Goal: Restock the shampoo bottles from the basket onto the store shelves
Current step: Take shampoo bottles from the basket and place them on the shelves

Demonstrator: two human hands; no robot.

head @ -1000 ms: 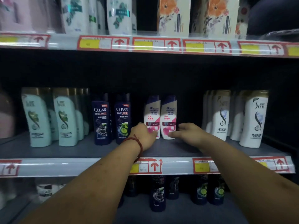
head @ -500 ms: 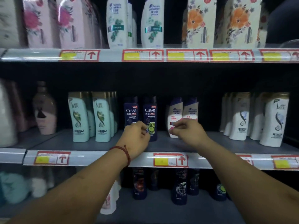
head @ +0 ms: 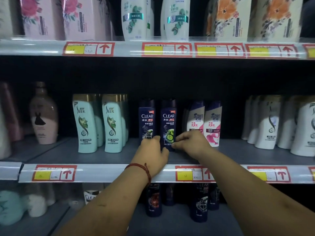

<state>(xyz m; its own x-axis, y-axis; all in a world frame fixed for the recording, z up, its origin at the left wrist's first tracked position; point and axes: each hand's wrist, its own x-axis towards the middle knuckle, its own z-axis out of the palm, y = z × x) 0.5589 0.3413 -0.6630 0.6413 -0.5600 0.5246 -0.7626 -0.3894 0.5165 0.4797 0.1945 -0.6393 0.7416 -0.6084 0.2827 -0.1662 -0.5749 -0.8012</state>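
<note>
- Middle shelf (head: 102, 155): flat grey deck running across the centre of the frame, w/ a glossy clear price rail along its front edge holding red-and-yellow paper tags.
- Left CLEAR bottle (head: 147, 120) & right CLEAR bottle (head: 168, 120): slim, dark-blue glossy plastic w/ flat dark caps. Both stand upright side by side on the middle shelf at frame centre; the right one carries a green lime print.
- Left hand (head: 151, 150): red cord bracelet (head: 139, 166) at the wrist. The back of the hand covers the left CLEAR bottle's base, and the thumb reaches to the right one's base. Fingers curl out of sight, so the grip can't be told.
- Right hand (head: 192, 142): fingers bent & bunched together, tips pinching the right CLEAR bottle's lower right edge.
- Pink-and-white bottles (head: 213, 123): curved shoulders, dark caps, just right of the CLEAR pair, partly behind the right hand.
- Mint SLEK bottles (head: 85, 125): waisted shape, gold caps, centre-left.
- Floral cartons (head: 230, 17): matt card w/ an orange flower print, upper right of the frame.
</note>
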